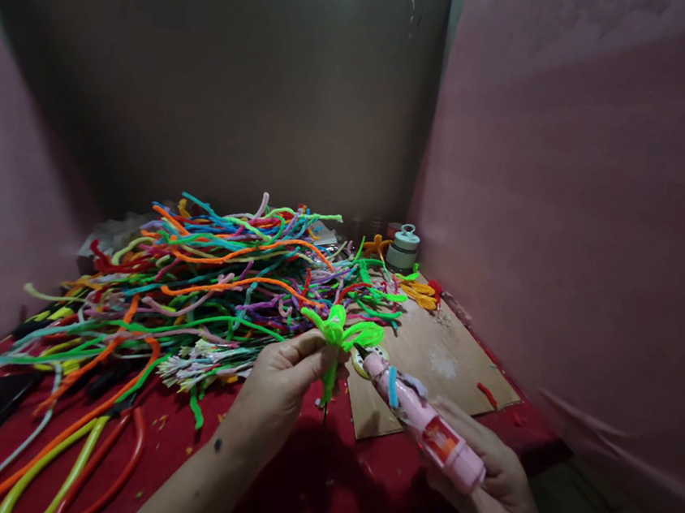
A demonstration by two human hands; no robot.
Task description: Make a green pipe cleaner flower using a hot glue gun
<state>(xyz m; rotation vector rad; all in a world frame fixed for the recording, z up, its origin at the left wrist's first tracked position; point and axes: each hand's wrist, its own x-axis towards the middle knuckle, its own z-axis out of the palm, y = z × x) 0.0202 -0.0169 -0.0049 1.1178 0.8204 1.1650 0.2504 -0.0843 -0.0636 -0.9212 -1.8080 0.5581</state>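
Observation:
My left hand pinches a bright green pipe-cleaner flower between thumb and fingers, its petals spread outward and its stem pointing down. In my right hand is a pink glue gun with a blue strip around its front and an orange part behind a window. Its dark tip is at the flower's right petal; I cannot tell whether they touch. A round pale yellow piece with dark spots shows partly behind the tip.
A large heap of coloured pipe cleaners fills the left and middle of the red-covered table. A bundle of white-tipped stamens lies in front. At right are a cardboard sheet, a grey-green jar and orange pipe-cleaner loops. Pink walls enclose the sides.

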